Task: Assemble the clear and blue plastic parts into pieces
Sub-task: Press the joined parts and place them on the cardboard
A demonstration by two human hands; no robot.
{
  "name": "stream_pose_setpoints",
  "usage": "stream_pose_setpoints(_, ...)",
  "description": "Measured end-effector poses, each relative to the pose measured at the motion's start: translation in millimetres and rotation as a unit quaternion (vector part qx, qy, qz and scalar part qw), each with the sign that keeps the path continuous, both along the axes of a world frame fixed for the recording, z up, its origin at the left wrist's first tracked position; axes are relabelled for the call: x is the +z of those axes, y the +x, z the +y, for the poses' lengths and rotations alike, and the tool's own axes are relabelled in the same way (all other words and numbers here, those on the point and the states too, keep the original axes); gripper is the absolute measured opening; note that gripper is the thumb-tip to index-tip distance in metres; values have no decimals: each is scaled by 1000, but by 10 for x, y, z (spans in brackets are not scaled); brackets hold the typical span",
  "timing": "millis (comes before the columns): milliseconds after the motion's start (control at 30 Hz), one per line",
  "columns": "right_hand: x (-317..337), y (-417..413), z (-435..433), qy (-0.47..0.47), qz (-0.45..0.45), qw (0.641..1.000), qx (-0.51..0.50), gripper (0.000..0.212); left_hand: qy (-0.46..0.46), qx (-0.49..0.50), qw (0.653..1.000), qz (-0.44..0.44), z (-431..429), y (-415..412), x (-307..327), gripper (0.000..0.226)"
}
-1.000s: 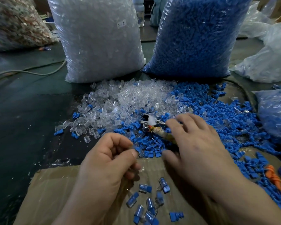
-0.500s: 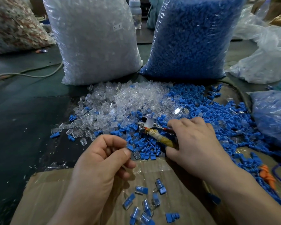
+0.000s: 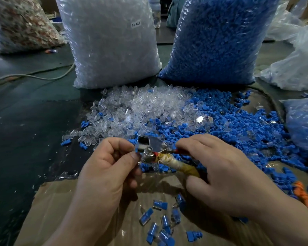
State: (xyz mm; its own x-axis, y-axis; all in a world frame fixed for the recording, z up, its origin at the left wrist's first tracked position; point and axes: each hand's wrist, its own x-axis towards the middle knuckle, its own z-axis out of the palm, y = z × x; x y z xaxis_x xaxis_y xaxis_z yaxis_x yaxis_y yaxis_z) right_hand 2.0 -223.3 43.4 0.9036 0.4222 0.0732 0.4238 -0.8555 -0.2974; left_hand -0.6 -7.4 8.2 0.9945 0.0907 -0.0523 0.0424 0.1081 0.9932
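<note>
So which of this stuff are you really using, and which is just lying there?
For the job:
- left hand pinching a small blue part
- right hand gripping the metal tool
- clear pile
- blue pile
- finished pieces on the cardboard

Just lying about:
- grey cable
- speckled bag
- orange cord
- crumpled plastic bags

Dark table (image 3: 28, 132) with bags (image 3: 110, 50), cardboard (image 3: 57, 206), parts (image 3: 149, 103)
</note>
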Motion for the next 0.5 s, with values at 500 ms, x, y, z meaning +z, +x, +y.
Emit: stream_pose_setpoints(500, 25, 7, 41, -5, -23, 1000, 4, 58, -5, -12, 999, -33, -12, -27, 43, 14)
